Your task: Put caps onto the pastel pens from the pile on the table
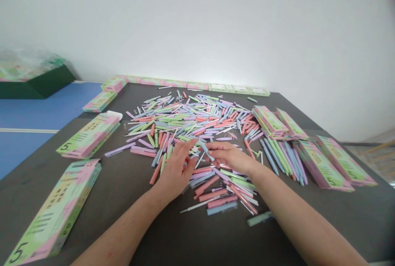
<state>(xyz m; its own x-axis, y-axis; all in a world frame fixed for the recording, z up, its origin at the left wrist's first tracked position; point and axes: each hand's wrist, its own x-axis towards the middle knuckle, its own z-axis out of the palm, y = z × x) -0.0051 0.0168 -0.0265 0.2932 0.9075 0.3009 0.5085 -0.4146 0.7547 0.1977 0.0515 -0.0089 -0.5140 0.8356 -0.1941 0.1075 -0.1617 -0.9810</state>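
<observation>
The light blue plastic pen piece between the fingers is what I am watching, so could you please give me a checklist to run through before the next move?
1. Light blue plastic pen piece pinched in the right hand's fingertips: ok.
2. Left hand holding a part of its own: cannot tell, its fingers hide it.
3. Heap of loose pastel plastic pen parts close to both hands: ok.
4. Row of blue, green and purple pens lying side by side, apart from the hands: ok.
5. Grey-green plastic pen piece clear of the right forearm's outline: not ok, the forearm partly covers it.
</observation>
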